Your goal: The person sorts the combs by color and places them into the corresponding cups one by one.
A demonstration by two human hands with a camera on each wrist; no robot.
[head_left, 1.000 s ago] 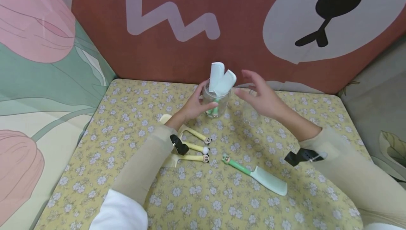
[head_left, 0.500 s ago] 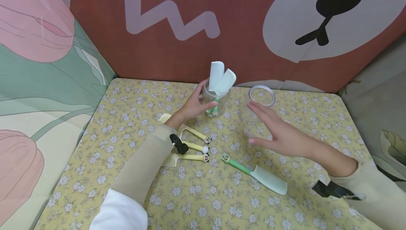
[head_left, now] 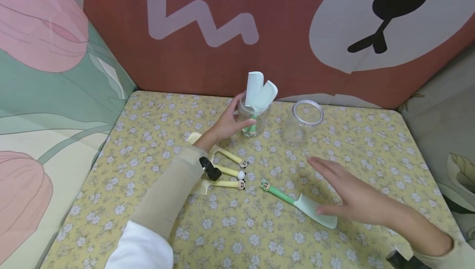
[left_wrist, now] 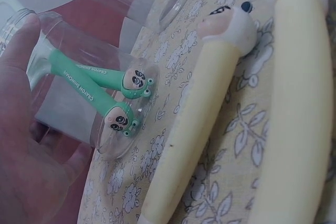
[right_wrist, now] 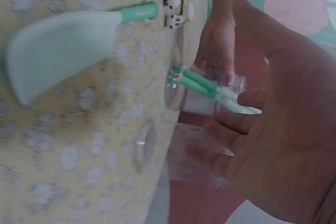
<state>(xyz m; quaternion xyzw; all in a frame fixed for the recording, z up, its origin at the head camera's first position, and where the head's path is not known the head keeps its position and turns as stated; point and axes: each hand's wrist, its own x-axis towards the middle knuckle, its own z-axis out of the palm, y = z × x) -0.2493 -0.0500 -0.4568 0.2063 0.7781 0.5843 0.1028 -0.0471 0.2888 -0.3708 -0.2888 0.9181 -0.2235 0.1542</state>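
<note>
My left hand (head_left: 226, 124) grips a transparent jar (head_left: 262, 122) near the back of the table, thumb on the near side. Two combs (head_left: 264, 95) with green character handles stand in that jar, handles down and pale blades sticking out of the top. In the left wrist view, the green handles (left_wrist: 84, 90) show through its wall. My right hand (head_left: 356, 194) hovers with its fingers spread over the blade end of a third green-handled comb (head_left: 280, 194), which lies on the cloth. That comb's blade (right_wrist: 63, 51) appears large in the right wrist view, apart from the fingers.
A second transparent jar (head_left: 297, 130) stands to the right of the held one. Several yellow combs (head_left: 228, 184) lie near my left forearm, partly hidden by it. The floral tablecloth (head_left: 237, 236) runs back to a reddish-brown printed backdrop (head_left: 208, 67).
My right hand has left the jars and moved back toward the person and to the right, now over the lying green comb. My left hand and its jar stay in place.
</note>
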